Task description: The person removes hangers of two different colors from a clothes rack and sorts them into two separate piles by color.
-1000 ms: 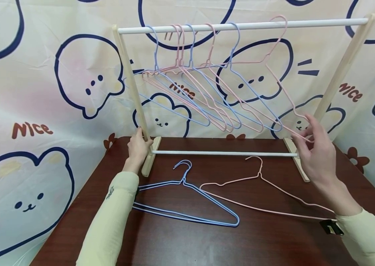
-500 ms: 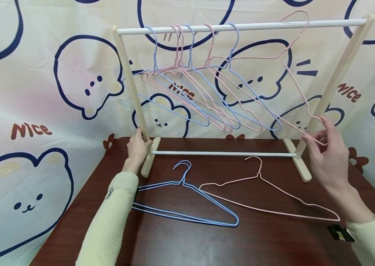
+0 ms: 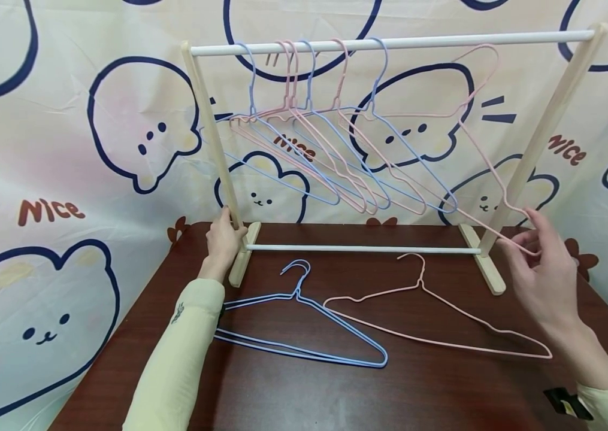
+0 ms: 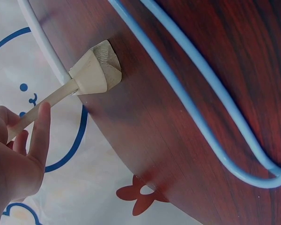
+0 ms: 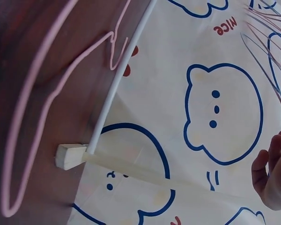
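Observation:
My right hand (image 3: pixel 546 275) pinches the lower right corner of a pink wire hanger (image 3: pixel 496 60). This hanger's hook is just below the rack's top rail (image 3: pixel 422 42), apart from the hangers on it. In the right wrist view, my right hand (image 5: pixel 274 173) shows at the right edge, its grip mostly cut off. My left hand (image 3: pixel 223 239) grips the rack's left wooden post (image 3: pixel 212 120) near its foot. The left wrist view has my left hand's fingers (image 4: pixel 40 133) around that post. Several pink and blue hangers (image 3: pixel 372 105) hang from the rail's left and middle.
Blue hangers (image 3: pixel 384 359) lie overlapped on the dark wooden table (image 3: pixel 304 407), partly behind my left sleeve. Right of them lies a pink hanger (image 3: pixel 420 281). A lower white bar (image 3: pixel 363 248) joins the rack's feet, and the right post (image 3: pixel 557 120) stands near my right hand.
The pink hanger's hook was over the top rail; it rose, then dropped below the rail. My right hand moved right and down with it. My left hand stayed on the post.

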Demonstrator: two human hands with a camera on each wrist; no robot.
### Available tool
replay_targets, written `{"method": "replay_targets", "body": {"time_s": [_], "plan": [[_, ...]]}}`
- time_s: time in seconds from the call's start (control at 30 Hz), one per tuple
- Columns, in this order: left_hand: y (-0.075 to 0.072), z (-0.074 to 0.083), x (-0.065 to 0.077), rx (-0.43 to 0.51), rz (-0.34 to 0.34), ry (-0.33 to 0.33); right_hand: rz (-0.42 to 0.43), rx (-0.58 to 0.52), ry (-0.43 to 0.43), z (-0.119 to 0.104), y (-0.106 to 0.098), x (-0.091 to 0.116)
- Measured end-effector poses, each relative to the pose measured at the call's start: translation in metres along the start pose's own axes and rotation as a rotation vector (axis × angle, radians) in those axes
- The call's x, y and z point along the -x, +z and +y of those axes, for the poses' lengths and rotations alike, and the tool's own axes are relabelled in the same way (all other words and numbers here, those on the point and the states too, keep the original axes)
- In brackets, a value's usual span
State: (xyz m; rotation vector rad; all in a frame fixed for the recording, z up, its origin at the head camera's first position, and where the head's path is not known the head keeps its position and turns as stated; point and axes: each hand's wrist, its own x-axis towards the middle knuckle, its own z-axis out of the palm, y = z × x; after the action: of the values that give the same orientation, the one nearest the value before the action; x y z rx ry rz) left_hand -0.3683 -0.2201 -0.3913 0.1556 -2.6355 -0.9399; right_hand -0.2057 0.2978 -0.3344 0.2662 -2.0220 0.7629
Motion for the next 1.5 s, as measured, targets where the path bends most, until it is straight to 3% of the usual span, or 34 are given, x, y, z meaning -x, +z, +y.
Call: {"method": "replay_targets", "body": {"time_s": [0.13, 0.4, 0.57, 0.83, 1.17, 1.5], "plan": [[0.0, 0.0, 0.0, -0.009, 0.003, 0.001, -0.036, -0.005, 0.015, 0.002, -0.007, 0.008], [0.0, 0.0, 0.0, -0.008, -0.008, -0.001, -0.176, 0.033, 0.199, 0.005, -0.025, 0.024], [0.0, 0.0, 0.0, -0.009, -0.005, 0.001, -0.269, 0.043, 0.246, 0.014, -0.037, 0.034], [0.001, -0.001, 0.0, -0.012, -0.003, 0.004, -0.434, 0.017, 0.23, 0.031, -0.052, 0.049], [0.0, 0.0, 0.0, 0.003, -0.004, 0.002, -0.515, -0.032, 0.194, 0.047, -0.061, 0.068], [0.0, -0.001, 0.0, 0.008, -0.005, -0.004, -0.667, -0.039, 0.193, 0.063, -0.072, 0.081]]}}
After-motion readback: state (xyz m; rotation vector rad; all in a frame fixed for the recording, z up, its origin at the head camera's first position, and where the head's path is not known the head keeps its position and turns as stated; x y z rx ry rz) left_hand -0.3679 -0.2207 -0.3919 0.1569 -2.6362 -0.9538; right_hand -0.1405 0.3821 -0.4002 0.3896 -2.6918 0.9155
